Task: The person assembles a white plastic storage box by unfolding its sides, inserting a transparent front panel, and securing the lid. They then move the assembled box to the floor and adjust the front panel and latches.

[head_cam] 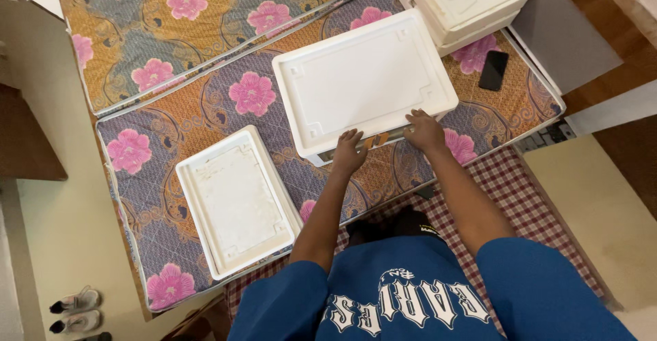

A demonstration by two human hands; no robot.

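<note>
A large white plastic box panel [363,81] lies flat on a floral mattress [205,108], its near edge facing me. My left hand [349,150] presses on that near edge, fingers curled over the front side. My right hand [424,130] rests on the same edge further right, fingers spread on the rim. A brownish strip shows on the front side between my hands. A second, smaller white panel [236,200] lies flat to the left, apart from both hands.
A stack of white folded crates [472,2] stands at the back right. A black phone [493,70] lies on the mattress beside it. A checked cloth [506,177] covers the floor by my knees. Shoes [75,310] sit at the bottom left.
</note>
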